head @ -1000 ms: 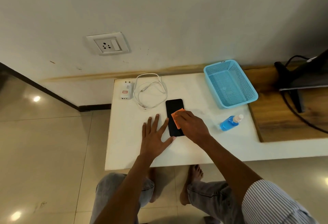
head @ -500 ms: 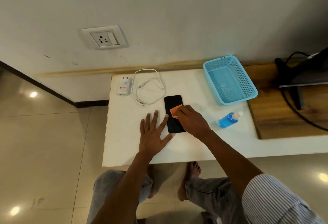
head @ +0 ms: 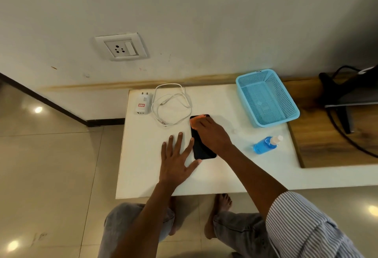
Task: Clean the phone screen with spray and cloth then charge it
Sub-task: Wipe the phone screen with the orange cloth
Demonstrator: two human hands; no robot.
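Right hand (head: 212, 135) presses an orange cloth (head: 197, 119) to the far end of a black phone (head: 201, 145) on the white table (head: 143, 155), while the left hand (head: 177, 159) lies flat, fingers spread, against the phone's left edge.

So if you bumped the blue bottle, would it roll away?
Probably. The blue spray bottle lies on its side on the white table, and its body looks round, so a nudge could roll it. It looks small and plastic, so likely light. The blue basket behind might stop it.
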